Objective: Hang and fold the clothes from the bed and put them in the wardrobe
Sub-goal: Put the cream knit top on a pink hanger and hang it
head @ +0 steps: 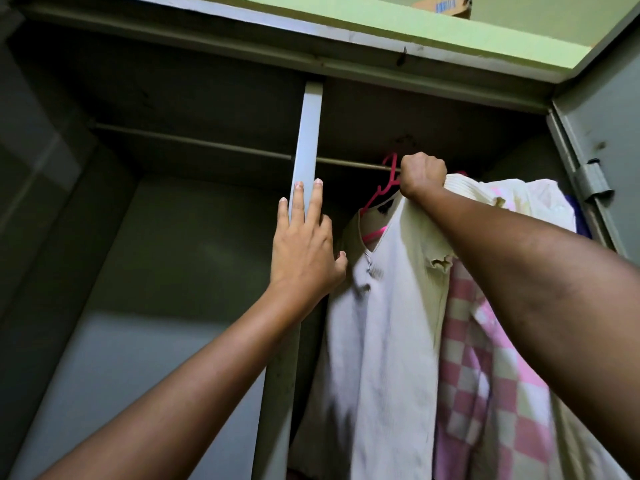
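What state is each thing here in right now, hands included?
Left hand: fingers straight, resting on the wardrobe's centre post.
Right hand: gripping the white top at the pink hanger.
Rail: bare on the left.
Checked garment: hanging.
Wardrobe door: open.

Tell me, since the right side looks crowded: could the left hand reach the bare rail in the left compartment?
Probably yes: the left hand rests open on the grey divider, and nothing hangs before that metal rail.

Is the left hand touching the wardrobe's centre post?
Touching. The head view shows the left hand with straight fingers lying flat on the centre post, no gap visible.
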`<state>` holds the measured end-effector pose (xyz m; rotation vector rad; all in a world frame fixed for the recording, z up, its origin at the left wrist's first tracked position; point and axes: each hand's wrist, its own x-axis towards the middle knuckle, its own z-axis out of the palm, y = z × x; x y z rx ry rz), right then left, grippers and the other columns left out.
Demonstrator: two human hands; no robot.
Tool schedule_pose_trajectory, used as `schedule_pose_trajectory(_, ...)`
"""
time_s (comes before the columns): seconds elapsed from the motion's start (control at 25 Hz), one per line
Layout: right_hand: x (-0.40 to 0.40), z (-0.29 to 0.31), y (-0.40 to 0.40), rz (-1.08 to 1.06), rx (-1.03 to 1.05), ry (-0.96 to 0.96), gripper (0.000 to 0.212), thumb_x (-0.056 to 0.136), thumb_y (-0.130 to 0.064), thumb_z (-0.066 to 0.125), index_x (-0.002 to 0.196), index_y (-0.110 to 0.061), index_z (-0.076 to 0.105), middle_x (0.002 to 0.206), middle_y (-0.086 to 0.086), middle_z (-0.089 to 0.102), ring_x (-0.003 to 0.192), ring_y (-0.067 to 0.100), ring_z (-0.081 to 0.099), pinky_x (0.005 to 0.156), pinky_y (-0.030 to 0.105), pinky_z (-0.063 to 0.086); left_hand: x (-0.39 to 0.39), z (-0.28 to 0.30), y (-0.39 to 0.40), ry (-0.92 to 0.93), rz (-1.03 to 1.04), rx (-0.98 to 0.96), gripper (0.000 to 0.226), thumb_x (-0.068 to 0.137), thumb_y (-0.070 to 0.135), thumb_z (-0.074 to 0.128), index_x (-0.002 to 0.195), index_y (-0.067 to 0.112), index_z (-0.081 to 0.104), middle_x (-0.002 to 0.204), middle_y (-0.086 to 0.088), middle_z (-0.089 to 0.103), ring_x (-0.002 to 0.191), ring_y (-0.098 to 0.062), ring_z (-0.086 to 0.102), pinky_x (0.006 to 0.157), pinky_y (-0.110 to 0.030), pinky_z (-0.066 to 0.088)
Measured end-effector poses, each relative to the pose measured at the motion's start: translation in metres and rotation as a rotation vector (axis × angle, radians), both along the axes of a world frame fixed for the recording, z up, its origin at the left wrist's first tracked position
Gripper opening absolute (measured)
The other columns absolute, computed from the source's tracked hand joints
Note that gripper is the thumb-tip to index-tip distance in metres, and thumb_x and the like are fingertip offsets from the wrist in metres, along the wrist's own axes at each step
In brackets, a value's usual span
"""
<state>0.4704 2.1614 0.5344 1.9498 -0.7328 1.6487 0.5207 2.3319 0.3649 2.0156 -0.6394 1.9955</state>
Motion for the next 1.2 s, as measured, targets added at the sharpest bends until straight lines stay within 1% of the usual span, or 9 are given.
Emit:
schedule_pose_trajectory(0.2, -0.006, -0.01, -0.02, -0.005, 0.053, -0.009, 0.024, 0.089, 0.001, 0.047, 0.106, -0.004, 0.063, 0.109, 0.015, 0.063, 0.103, 0.034, 0.06, 0.072, 0.033, 0.042, 0.001, -0.001, 0.0, 0.006, -0.005, 0.007, 0.044, 0.091, 0.05, 0.044, 0.111, 0.013, 0.058, 0.158, -0.011, -0.01, 0.144, -0.032, -0.011, 0.117, -0.046, 0.003)
schedule_pose_trajectory(0.36, -0.011, -0.017, -0.023, -0.009, 0.044, 0.014, 0.025, 0.088, 0.004, 0.046, 0.106, -0.003, 0.062, 0.109, 0.015, 0.063, 0.102, 0.034, 0.06, 0.069, 0.032, 0.041, -0.001, -0.001, 0.0, 0.013, 0.006, 0.004, 0.041, 0.091, 0.047, 0.045, 0.109, 0.013, 0.059, 0.158, -0.011, -0.009, 0.144, -0.032, -0.011, 0.117, -0.046, 0.004)
schedule_pose_trajectory(0.52, -0.028, -0.016, -0.012, 0.016, 0.093, 0.09, 0.024, 0.089, -0.008, 0.051, 0.11, -0.006, 0.061, 0.11, 0.013, 0.062, 0.105, 0.032, 0.059, 0.075, 0.033, 0.041, -0.003, -0.002, 0.001, 0.016, 0.013, 0.002, 0.04, 0.091, 0.046, 0.045, 0.11, 0.013, 0.06, 0.158, -0.011, -0.005, 0.145, -0.033, -0.009, 0.118, -0.046, 0.005)
schedule_pose_trajectory(0.64, -0.053, -0.011, -0.005, 0.087, 0.226, 0.13, 0.022, 0.085, -0.018, 0.059, 0.104, -0.007, 0.063, 0.095, 0.01, 0.057, 0.094, 0.027, 0.059, 0.073, 0.03, 0.041, -0.006, -0.004, 0.002, 0.02, 0.015, 0.009, 0.037, 0.091, 0.043, 0.047, 0.105, 0.013, 0.062, 0.158, -0.011, -0.001, 0.145, -0.034, -0.007, 0.117, -0.047, 0.005)
schedule_pose_trajectory(0.76, -0.066, -0.011, -0.003, 0.264, 0.315, 0.07, 0.021, 0.086, -0.012, 0.062, 0.104, -0.002, 0.062, 0.098, 0.014, 0.058, 0.089, 0.027, 0.058, 0.071, 0.033, 0.046, -0.008, -0.006, 0.002, 0.037, 0.035, 0.034, 0.033, 0.09, 0.042, 0.048, 0.1, 0.014, 0.063, 0.158, -0.011, 0.001, 0.144, -0.036, -0.007, 0.117, -0.049, 0.005)
schedule_pose_trajectory(0.88, -0.063, -0.017, -0.002, 0.293, 0.197, 0.014, 0.023, 0.086, -0.003, 0.06, 0.108, 0.004, 0.06, 0.113, 0.023, 0.058, 0.106, 0.037, 0.058, 0.08, 0.037, 0.047, -0.008, -0.006, 0.004, 0.057, 0.043, 0.047, 0.031, 0.091, 0.04, 0.048, 0.099, 0.014, 0.063, 0.158, -0.012, 0.001, 0.144, -0.037, -0.008, 0.117, -0.049, 0.004)
schedule_pose_trajectory(1.0, -0.063, -0.022, -0.002, 0.194, 0.086, 0.084, 0.021, 0.088, 0.0, 0.053, 0.107, 0.005, 0.059, 0.113, 0.025, 0.057, 0.106, 0.04, 0.057, 0.079, 0.039, 0.046, -0.009, -0.007, 0.003, 0.058, 0.068, 0.049, 0.03, 0.091, 0.038, 0.048, 0.098, 0.014, 0.063, 0.158, -0.012, 0.004, 0.144, -0.038, -0.008, 0.117, -0.05, 0.005)
schedule_pose_trajectory(1.12, -0.066, -0.024, -0.005, 0.155, 0.107, 0.084, 0.019, 0.089, -0.003, 0.053, 0.105, 0.003, 0.061, 0.11, 0.022, 0.059, 0.103, 0.038, 0.058, 0.077, 0.038, 0.045, -0.01, -0.007, 0.003, 0.054, 0.079, 0.052, 0.026, 0.09, 0.036, 0.049, 0.096, 0.014, 0.063, 0.158, -0.012, 0.004, 0.143, -0.039, -0.008, 0.118, -0.05, 0.004)
schedule_pose_trajectory(1.2, -0.065, -0.035, -0.005, 0.084, 0.074, 0.052, 0.021, 0.088, -0.004, 0.052, 0.106, 0.001, 0.061, 0.112, 0.021, 0.059, 0.108, 0.036, 0.053, 0.082, 0.038, 0.042, -0.011, -0.005, 0.004, 0.055, 0.074, 0.054, 0.023, 0.089, 0.034, 0.05, 0.094, 0.014, 0.062, 0.158, -0.012, 0.004, 0.143, -0.039, -0.008, 0.118, -0.05, 0.003)
